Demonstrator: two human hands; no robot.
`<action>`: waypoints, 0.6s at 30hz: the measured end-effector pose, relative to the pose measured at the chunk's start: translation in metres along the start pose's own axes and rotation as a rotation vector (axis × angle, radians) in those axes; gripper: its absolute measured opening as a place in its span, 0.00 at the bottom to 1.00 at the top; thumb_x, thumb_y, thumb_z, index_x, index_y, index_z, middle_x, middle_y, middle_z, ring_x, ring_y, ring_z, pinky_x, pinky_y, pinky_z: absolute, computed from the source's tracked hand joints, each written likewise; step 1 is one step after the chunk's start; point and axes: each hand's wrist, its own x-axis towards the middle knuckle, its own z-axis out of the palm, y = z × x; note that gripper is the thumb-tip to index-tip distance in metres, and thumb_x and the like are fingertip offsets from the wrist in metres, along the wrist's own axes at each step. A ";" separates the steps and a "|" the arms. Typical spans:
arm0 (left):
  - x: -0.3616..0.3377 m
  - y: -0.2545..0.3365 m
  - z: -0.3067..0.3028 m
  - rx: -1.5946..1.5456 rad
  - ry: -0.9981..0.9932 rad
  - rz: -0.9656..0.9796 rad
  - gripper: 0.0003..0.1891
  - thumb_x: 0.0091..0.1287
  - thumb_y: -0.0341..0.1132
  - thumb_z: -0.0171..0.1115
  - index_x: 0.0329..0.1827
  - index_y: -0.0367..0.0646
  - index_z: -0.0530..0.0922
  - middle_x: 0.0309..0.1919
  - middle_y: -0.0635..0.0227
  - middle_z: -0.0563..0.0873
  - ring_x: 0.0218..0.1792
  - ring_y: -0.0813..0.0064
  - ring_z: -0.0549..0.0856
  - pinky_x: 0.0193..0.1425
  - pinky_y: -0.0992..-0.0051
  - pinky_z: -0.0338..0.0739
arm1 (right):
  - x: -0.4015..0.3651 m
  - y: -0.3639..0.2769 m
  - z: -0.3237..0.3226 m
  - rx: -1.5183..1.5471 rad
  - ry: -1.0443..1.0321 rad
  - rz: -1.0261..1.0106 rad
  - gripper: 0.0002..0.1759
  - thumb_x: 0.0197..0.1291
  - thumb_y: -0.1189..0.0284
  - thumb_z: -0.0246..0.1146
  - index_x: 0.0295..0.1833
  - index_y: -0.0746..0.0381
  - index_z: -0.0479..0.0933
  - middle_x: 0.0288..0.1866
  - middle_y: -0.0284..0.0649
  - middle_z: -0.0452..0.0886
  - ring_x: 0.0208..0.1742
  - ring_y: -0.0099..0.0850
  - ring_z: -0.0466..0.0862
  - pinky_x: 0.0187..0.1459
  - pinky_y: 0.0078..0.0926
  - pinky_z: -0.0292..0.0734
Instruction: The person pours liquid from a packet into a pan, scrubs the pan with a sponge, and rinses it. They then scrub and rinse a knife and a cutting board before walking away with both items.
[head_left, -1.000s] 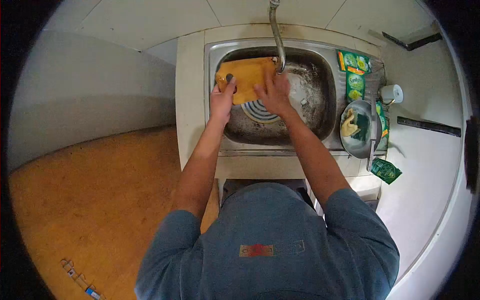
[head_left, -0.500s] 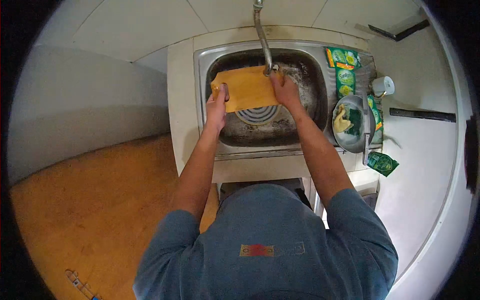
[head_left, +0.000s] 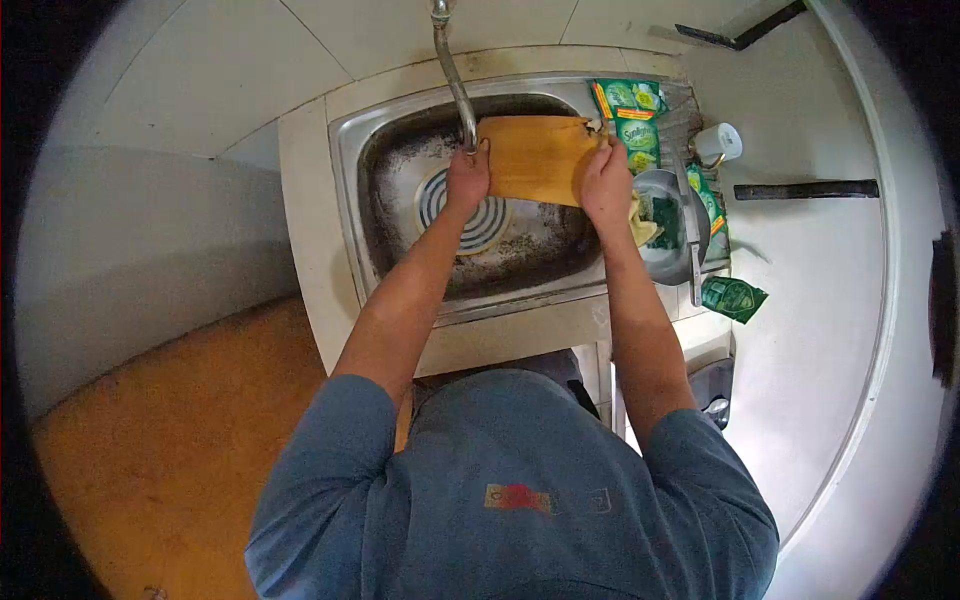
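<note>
Over the sink (head_left: pixel 385 245) I hold a wooden cutting board (head_left: pixel 540 162) level between both hands. My left hand (head_left: pixel 468 178) is closed on the board's left end, just below the mouth of the faucet (head_left: pixel 455 85). At the right end, my right hand (head_left: pixel 606 188) grips the board near its corner, close to the sink's right rim. A plate with dark and white rings (head_left: pixel 428 205) lies in the sink, partly hidden by my left hand and forearm.
Right of the sink are green Sunlight packets (head_left: pixel 637 140), a white mug (head_left: pixel 718 143), and a metal pan (head_left: pixel 668 268) holding a yellow cloth (head_left: pixel 643 232) and a dark green scouring pad (head_left: pixel 663 220). A knife (head_left: pixel 694 250) rests across the pan. Another green packet (head_left: pixel 735 298) lies nearby.
The board has moved right across the sink, so its left end is now by the faucet. My left hand has come under the faucet. The whole view has shifted slightly.
</note>
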 end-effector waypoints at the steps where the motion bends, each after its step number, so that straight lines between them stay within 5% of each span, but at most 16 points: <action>1: 0.002 0.001 -0.001 0.132 -0.027 0.033 0.18 0.68 0.40 0.53 0.53 0.35 0.71 0.41 0.62 0.80 0.42 0.67 0.80 0.46 0.65 0.74 | 0.001 0.011 0.003 0.009 0.000 -0.003 0.21 0.67 0.58 0.45 0.50 0.67 0.68 0.36 0.64 0.78 0.40 0.63 0.76 0.42 0.57 0.69; 3: 0.003 -0.004 -0.008 0.262 -0.048 0.062 0.16 0.67 0.37 0.54 0.52 0.36 0.72 0.41 0.63 0.80 0.42 0.68 0.80 0.46 0.65 0.75 | 0.000 0.021 0.007 0.021 -0.005 -0.010 0.23 0.66 0.57 0.46 0.52 0.68 0.66 0.36 0.64 0.78 0.40 0.63 0.77 0.42 0.57 0.69; 5: 0.000 -0.018 -0.022 -0.692 -0.334 0.025 0.15 0.65 0.34 0.56 0.51 0.37 0.72 0.40 0.64 0.80 0.41 0.70 0.82 0.47 0.71 0.78 | -0.006 0.019 0.008 -0.133 -0.125 0.059 0.26 0.65 0.54 0.46 0.53 0.67 0.64 0.37 0.65 0.78 0.40 0.63 0.77 0.43 0.57 0.69; 8: 0.000 -0.039 -0.055 -0.889 -0.524 -0.021 0.14 0.62 0.28 0.57 0.51 0.40 0.72 0.43 0.68 0.81 0.45 0.72 0.81 0.49 0.71 0.77 | -0.015 0.015 0.027 -0.165 -0.231 0.068 0.26 0.65 0.54 0.45 0.53 0.67 0.63 0.37 0.66 0.78 0.40 0.64 0.77 0.44 0.59 0.69; 13: -0.027 -0.056 -0.099 -0.852 -0.337 0.086 0.14 0.62 0.26 0.57 0.51 0.41 0.72 0.42 0.70 0.80 0.45 0.76 0.80 0.49 0.74 0.76 | -0.031 0.011 0.079 -0.173 -0.416 0.155 0.25 0.67 0.55 0.41 0.54 0.67 0.64 0.38 0.64 0.78 0.41 0.64 0.77 0.45 0.59 0.69; 16: -0.043 -0.061 -0.123 -0.726 -0.236 0.280 0.09 0.63 0.26 0.55 0.46 0.40 0.74 0.35 0.73 0.79 0.34 0.81 0.77 0.39 0.79 0.72 | -0.039 0.017 0.119 -0.028 -0.440 0.099 0.24 0.68 0.59 0.40 0.57 0.67 0.64 0.40 0.62 0.78 0.42 0.61 0.78 0.47 0.56 0.70; 18: -0.062 -0.056 -0.135 -0.584 -0.075 0.267 0.07 0.65 0.29 0.55 0.45 0.40 0.74 0.33 0.73 0.79 0.32 0.82 0.76 0.37 0.80 0.71 | -0.042 0.023 0.146 0.026 -0.401 -0.124 0.22 0.68 0.63 0.41 0.57 0.69 0.67 0.40 0.60 0.78 0.42 0.58 0.78 0.49 0.53 0.70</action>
